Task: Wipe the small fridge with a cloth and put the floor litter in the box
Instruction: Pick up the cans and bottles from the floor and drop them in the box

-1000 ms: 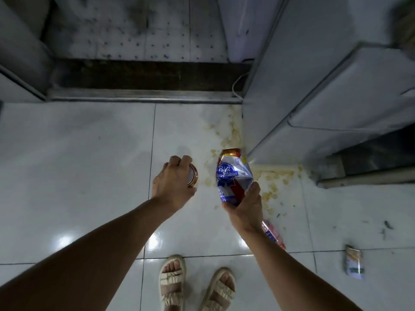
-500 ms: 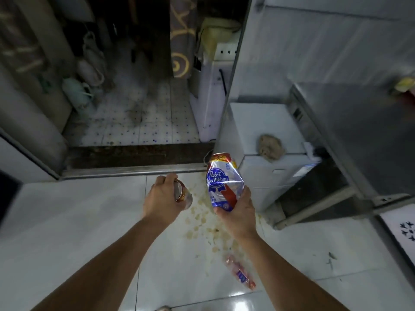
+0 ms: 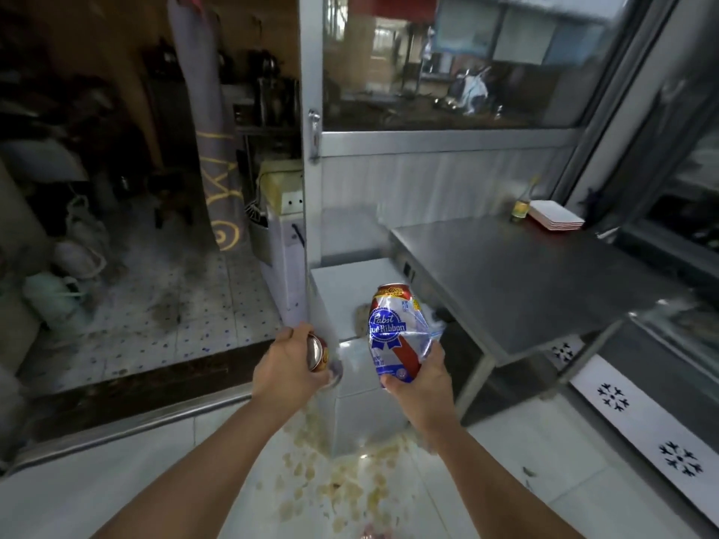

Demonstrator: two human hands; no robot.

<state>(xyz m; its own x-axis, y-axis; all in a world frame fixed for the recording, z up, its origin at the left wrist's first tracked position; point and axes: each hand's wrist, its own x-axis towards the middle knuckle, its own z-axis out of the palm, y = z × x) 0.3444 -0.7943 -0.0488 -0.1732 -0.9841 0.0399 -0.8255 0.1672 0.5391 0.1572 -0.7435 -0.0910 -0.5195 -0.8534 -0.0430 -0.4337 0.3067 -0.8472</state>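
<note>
In front of the small white fridge [image 3: 352, 282], a crushed blue-white-red beer can [image 3: 391, 336] is gripped upright by the right hand [image 3: 418, 387]; a second red can [image 3: 317, 352] is clasped by the left hand [image 3: 290, 367]. Yellowish crumbs [image 3: 342, 476] are scattered over the white tiled floor [image 3: 97, 496].

I am looking at a grey stainless-steel table [image 3: 517, 274] standing at my right, with a stack of white square plates [image 3: 555, 215] sitting at its far corner and a small yellow-filled glass bottle [image 3: 520, 204] standing just beside the stack. A rolled grey mat with yellow swirls [image 3: 213, 149] is leaning upright in the dark doorway ahead. White knotted plastic bags [image 3: 79, 243] are lying on the blue-dotted tiled floor [image 3: 163, 313] at far left. A white floor panel with black snowflake marks [image 3: 638, 425] is lying at lower right
</note>
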